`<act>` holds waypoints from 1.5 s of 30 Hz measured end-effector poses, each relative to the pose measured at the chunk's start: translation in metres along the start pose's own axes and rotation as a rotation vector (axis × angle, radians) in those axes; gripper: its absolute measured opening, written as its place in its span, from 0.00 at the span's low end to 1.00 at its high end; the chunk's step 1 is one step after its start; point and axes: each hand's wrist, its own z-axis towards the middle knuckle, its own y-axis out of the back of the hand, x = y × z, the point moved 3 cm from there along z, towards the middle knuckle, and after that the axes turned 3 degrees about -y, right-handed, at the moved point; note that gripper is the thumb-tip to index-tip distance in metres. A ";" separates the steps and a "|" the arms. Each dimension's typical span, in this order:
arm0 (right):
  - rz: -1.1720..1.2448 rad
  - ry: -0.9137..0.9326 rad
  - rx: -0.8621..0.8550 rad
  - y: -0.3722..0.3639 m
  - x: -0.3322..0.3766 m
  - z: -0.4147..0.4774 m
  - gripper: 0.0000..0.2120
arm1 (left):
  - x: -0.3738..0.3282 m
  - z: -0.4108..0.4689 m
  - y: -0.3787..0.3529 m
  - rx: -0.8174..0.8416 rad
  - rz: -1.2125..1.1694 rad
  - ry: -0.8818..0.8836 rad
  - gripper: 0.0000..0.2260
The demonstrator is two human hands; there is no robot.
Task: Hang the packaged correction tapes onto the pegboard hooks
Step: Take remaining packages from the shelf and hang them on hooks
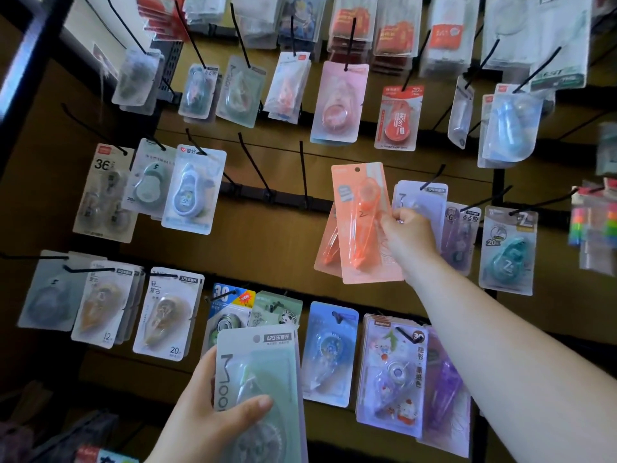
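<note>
Right hand [407,232]: fingers [395,217] curled and clamped on the right edge of the orange packs [362,225], about mid-height. At least two packs are held. The front one is upright and one behind it fans out to the lower left. Gripping by the edge keeps the top of the card free, and the hang hole [357,169] is open with no hook through it. Judgement: these packs are not hung yet and are being lined up.

Nearest bare hook [303,172] is just left of the packs at about hole height, and a second bare hook [255,168] is further left. To the right, a lilac pack [424,195] already hangs, partly hidden by the hand. I cannot tell which hook is intended, but the bare one on the left looks likeliest.

Left hand [207,419]: low and near the camera, thumb [253,406] pressed flat across the face of the green pack [263,372], the other fingers wrapped round its left edge. Its hole [256,338] faces up. Judgement: this is waiting stock, parked low so it stays out of the right arm's reach.

Pegboard [267,245]: brown backing with black rails, and rows of packaged tapes on the hooks above, below and to either side.

Risk: the loose rear pack could slip when the front hole meets the hook tip.
</note>
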 end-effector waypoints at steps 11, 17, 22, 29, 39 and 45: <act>0.046 -0.081 -0.020 0.007 0.001 0.003 0.12 | -0.002 0.000 -0.001 0.008 -0.018 0.000 0.47; 0.061 -0.162 0.030 0.007 0.004 0.007 0.06 | 0.000 -0.001 -0.002 -0.006 -0.033 0.026 0.48; -0.013 -0.161 0.009 0.005 0.002 0.010 0.07 | 0.003 -0.001 -0.003 0.004 -0.059 0.033 0.48; -0.088 -0.173 -0.025 -0.019 -0.016 0.028 0.11 | 0.022 0.004 0.010 -0.007 -0.036 0.016 0.50; -0.307 -0.106 -0.145 -0.049 -0.041 0.052 0.13 | 0.047 0.014 0.020 -0.007 -0.002 0.040 0.49; -0.289 -0.148 0.025 -0.053 -0.044 0.046 0.14 | 0.041 0.010 0.021 -0.059 -0.033 0.049 0.48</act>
